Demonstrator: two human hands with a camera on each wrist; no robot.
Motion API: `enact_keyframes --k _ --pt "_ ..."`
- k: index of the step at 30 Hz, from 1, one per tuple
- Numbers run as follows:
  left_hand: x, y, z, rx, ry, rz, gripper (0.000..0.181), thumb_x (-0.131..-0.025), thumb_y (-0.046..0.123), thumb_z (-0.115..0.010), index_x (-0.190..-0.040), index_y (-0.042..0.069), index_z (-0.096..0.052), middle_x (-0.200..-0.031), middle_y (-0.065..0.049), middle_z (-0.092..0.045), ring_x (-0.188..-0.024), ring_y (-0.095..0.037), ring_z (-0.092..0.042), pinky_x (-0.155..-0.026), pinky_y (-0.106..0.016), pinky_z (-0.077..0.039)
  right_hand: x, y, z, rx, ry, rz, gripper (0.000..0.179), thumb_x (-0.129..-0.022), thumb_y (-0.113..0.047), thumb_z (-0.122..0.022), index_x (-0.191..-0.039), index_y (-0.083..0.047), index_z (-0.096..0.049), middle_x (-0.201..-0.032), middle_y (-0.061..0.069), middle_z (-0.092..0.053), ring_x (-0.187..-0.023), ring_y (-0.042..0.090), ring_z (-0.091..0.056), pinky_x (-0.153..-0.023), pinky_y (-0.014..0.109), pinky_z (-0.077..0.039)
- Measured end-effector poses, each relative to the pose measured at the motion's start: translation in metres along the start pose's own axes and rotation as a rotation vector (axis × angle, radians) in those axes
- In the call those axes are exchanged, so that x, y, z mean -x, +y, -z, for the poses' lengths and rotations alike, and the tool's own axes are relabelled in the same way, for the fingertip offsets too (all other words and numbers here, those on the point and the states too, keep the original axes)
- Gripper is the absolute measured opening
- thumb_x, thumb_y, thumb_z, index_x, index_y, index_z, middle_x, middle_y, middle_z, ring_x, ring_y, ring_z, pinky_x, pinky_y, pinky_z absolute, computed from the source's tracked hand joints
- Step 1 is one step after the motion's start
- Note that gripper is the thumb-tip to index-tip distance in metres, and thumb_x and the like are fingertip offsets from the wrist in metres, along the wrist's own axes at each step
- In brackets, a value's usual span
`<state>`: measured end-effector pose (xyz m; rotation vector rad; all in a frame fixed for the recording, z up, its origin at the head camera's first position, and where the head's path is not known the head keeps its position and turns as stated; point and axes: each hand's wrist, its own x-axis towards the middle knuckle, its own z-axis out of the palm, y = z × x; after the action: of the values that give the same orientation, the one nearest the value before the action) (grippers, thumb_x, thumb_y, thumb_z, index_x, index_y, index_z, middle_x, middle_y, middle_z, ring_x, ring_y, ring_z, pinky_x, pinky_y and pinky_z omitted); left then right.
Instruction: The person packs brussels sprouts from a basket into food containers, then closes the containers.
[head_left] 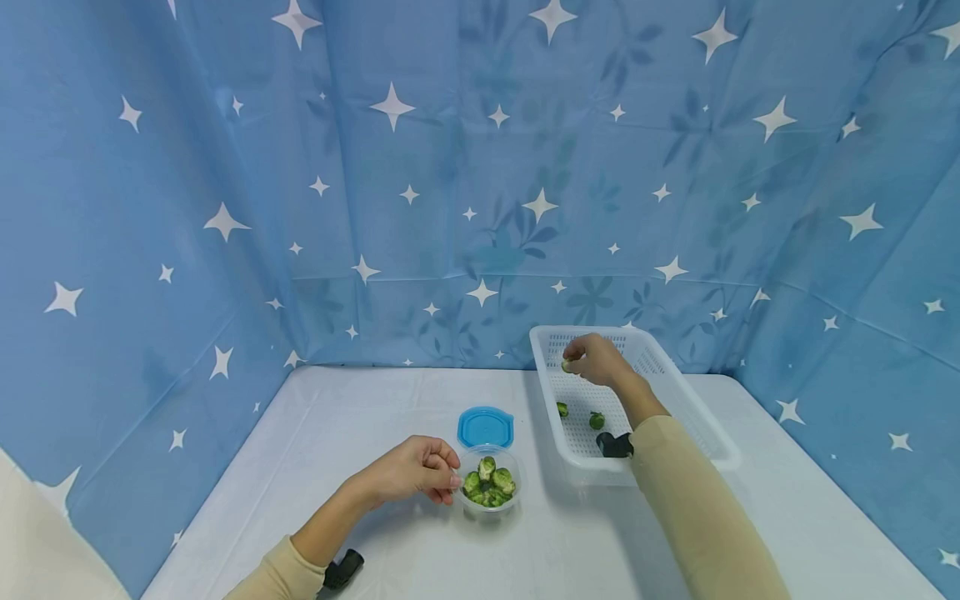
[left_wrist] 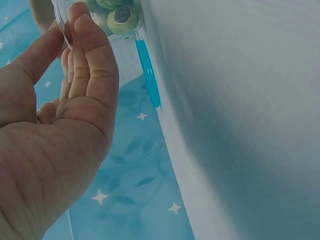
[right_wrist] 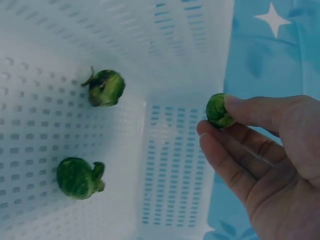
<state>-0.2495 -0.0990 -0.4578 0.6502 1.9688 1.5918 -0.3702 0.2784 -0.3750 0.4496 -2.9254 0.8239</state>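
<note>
My left hand (head_left: 417, 472) pinches the rim of a small clear tub (head_left: 480, 510) between thumb and fingers. Several Brussels sprouts (head_left: 489, 483) fill the tub, which stands on the white table. Over the far part of a white perforated basket (head_left: 652, 417), my right hand (head_left: 597, 360) holds one Brussels sprout (right_wrist: 218, 110) between thumb and fingertips. Two more sprouts lie on the basket floor; in the right wrist view one sprout (right_wrist: 106, 88) is above the other sprout (right_wrist: 79, 178).
A blue lid (head_left: 486, 427) lies on the table just behind the tub. Blue star-printed curtain (head_left: 450, 208) hangs behind and on both sides of the white table (head_left: 360, 417). The basket's raised walls stand at the right, beneath my right forearm.
</note>
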Motion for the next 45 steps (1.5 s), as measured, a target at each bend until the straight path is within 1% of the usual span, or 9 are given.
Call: enact_keyframes --k 2,8,11,15,22,26,31,38,45 --pt "0.0 0.0 0.0 0.003 0.001 0.001 0.033 -0.099 0.013 -0.072 -0.119 -0.011 -0.059 -0.095 -0.026 -0.073 -0.08 -0.025 -0.076 -0.077 -0.042 -0.065 0.0 -0.007 0.002 -0.006 0.015 0.033 0.022 -0.101 -0.01 -0.068 -0.119 0.002 -0.072 -0.108 0.018 -0.072 -0.091 0.031 -0.071 -0.077 0.044 -0.06" --pt "0.0 0.001 0.0 0.001 0.002 0.004 0.032 -0.1 0.011 -0.071 -0.119 -0.011 -0.059 -0.093 -0.021 -0.074 -0.08 -0.025 -0.076 -0.077 -0.042 -0.065 0.005 -0.036 0.011 0.002 0.041 0.122 0.027 -0.102 -0.012 -0.067 -0.125 0.002 -0.071 -0.117 0.019 -0.071 -0.105 0.035 -0.069 -0.086 0.05 -0.06" --pt "0.0 0.0 0.0 0.002 0.0 0.001 0.033 -0.1 0.013 -0.071 -0.12 -0.011 -0.059 -0.093 -0.022 -0.074 -0.08 -0.024 -0.076 -0.077 -0.042 -0.065 0.008 -0.05 0.013 0.001 0.037 0.133 0.028 -0.103 -0.013 -0.066 -0.127 0.0 -0.07 -0.119 0.018 -0.071 -0.107 0.035 -0.07 -0.088 0.05 -0.06" --pt "0.001 -0.002 0.001 0.002 -0.004 -0.003 0.036 -0.099 0.015 -0.072 -0.121 -0.012 -0.059 -0.092 -0.019 -0.075 -0.08 -0.024 -0.076 -0.077 -0.042 -0.065 0.008 -0.062 0.012 -0.008 0.041 0.148 0.026 -0.102 -0.014 -0.068 -0.125 -0.002 -0.072 -0.118 0.016 -0.072 -0.104 0.032 -0.071 -0.086 0.048 -0.061" --pt "0.001 -0.002 0.0 0.004 -0.005 0.0 0.037 -0.099 0.015 -0.072 -0.121 -0.011 -0.058 -0.09 -0.014 -0.075 -0.079 -0.022 -0.076 -0.077 -0.042 -0.065 0.012 -0.076 0.005 -0.03 0.053 0.189 0.022 -0.1 -0.016 -0.072 -0.118 -0.004 -0.076 -0.112 0.012 -0.075 -0.097 0.026 -0.073 -0.082 0.044 -0.062" --pt "0.001 -0.002 0.0 -0.001 -0.004 -0.002 0.037 -0.099 0.015 -0.072 -0.121 -0.011 -0.059 -0.09 -0.013 -0.075 -0.08 -0.022 -0.076 -0.077 -0.042 -0.065 0.018 -0.084 0.001 -0.04 0.029 0.236 0.017 -0.097 -0.014 -0.075 -0.112 -0.007 -0.077 -0.105 0.008 -0.076 -0.091 0.02 -0.071 -0.079 0.04 -0.061" --pt "0.0 0.0 0.0 -0.002 -0.005 -0.001 0.036 -0.099 0.014 -0.071 -0.121 -0.012 -0.058 -0.089 -0.011 -0.075 -0.08 -0.022 -0.076 -0.078 -0.042 -0.065 0.029 -0.094 -0.006 -0.067 -0.008 0.269 0.012 -0.096 -0.013 -0.076 -0.108 -0.01 -0.078 -0.095 0.001 -0.075 -0.084 0.014 -0.069 -0.075 0.034 -0.06" --pt "-0.001 0.0 0.001 -0.003 -0.004 -0.003 0.033 -0.1 0.011 -0.069 -0.121 -0.013 -0.058 -0.089 -0.013 -0.075 -0.078 -0.021 -0.075 -0.077 -0.041 -0.065 0.043 -0.104 -0.017 -0.148 -0.027 0.301 0.013 -0.095 -0.009 -0.076 -0.108 -0.01 -0.078 -0.101 0.004 -0.075 -0.089 0.017 -0.075 -0.077 0.034 -0.063" --pt "0.0 -0.001 0.001 -0.003 -0.01 0.0 0.034 -0.1 0.012 -0.07 -0.121 -0.012 -0.058 -0.089 -0.013 -0.075 -0.078 -0.02 -0.076 -0.077 -0.041 -0.065 0.053 -0.102 -0.032 -0.199 -0.102 0.326 0.009 -0.095 -0.01 -0.077 -0.104 -0.011 -0.078 -0.099 0.001 -0.077 -0.085 0.01 -0.074 -0.073 0.029 -0.062"
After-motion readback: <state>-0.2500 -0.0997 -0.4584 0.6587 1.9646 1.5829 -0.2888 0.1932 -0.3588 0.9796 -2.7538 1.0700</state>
